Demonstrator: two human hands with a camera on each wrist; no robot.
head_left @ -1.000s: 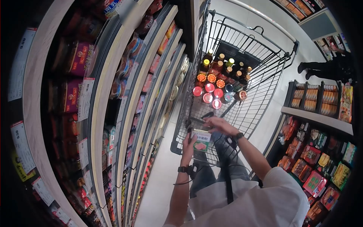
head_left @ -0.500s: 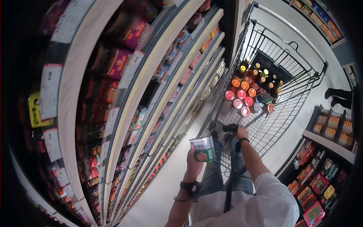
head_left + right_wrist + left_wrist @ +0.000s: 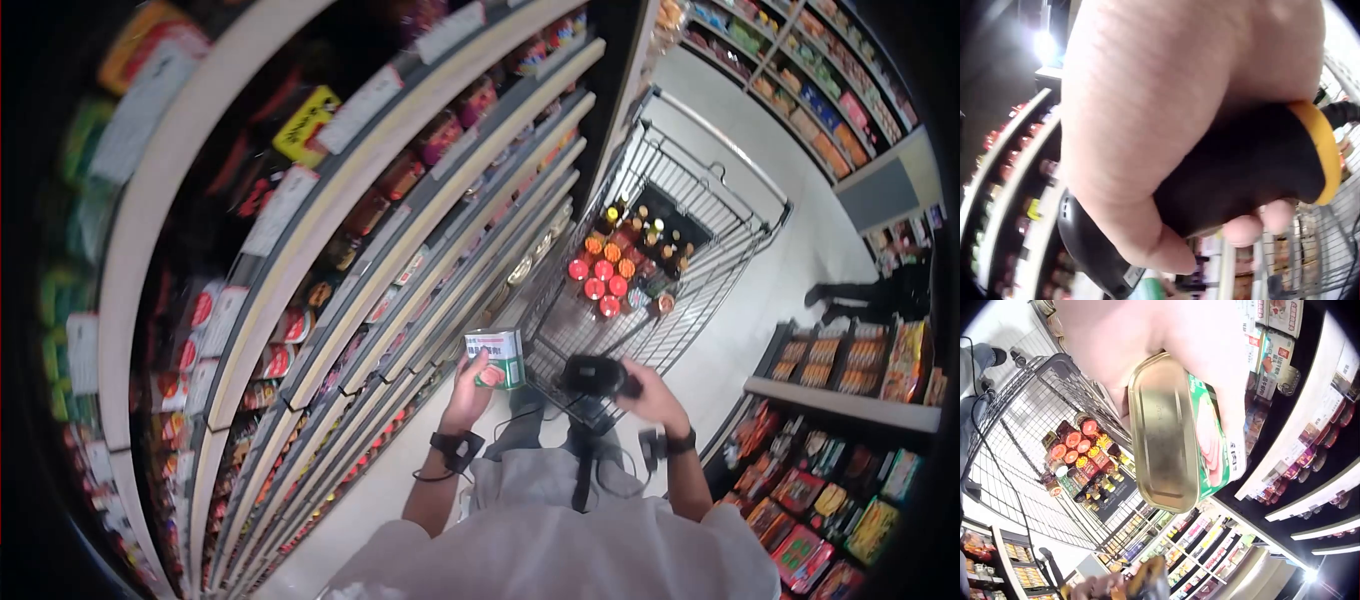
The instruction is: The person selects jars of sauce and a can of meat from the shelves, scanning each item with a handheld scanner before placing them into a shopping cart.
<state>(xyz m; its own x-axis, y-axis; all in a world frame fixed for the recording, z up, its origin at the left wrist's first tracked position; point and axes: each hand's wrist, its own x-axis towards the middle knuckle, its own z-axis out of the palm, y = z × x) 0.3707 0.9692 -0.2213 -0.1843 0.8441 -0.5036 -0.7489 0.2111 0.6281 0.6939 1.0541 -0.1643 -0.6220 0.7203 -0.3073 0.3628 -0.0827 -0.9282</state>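
Note:
My left hand (image 3: 468, 400) grips a rectangular luncheon meat can (image 3: 495, 358) with a green and white label, held up beside the shelves. In the left wrist view the can's bare gold metal end (image 3: 1166, 437) faces the camera, with fingers along its sides. My right hand (image 3: 655, 395) holds a black barcode scanner (image 3: 590, 375) by its handle, a short way to the right of the can. The right wrist view shows the thumb and fingers wrapped round the scanner's handle (image 3: 1241, 162), which has a yellow band and a cable at its end.
A wire shopping cart (image 3: 735, 150) stands ahead, carrying several bottles (image 3: 655, 235) and lidded jars (image 3: 603, 270). Long shelves (image 3: 300, 360) of packaged food run close along the left. A low display (image 3: 850, 400) stands at the right, with a person's dark-clothed legs (image 3: 860, 292) beyond.
The left hand has lifted the can up and leftward, away from the cart. The right hand has taken hold of the scanner and brought it up from the cart's near end.

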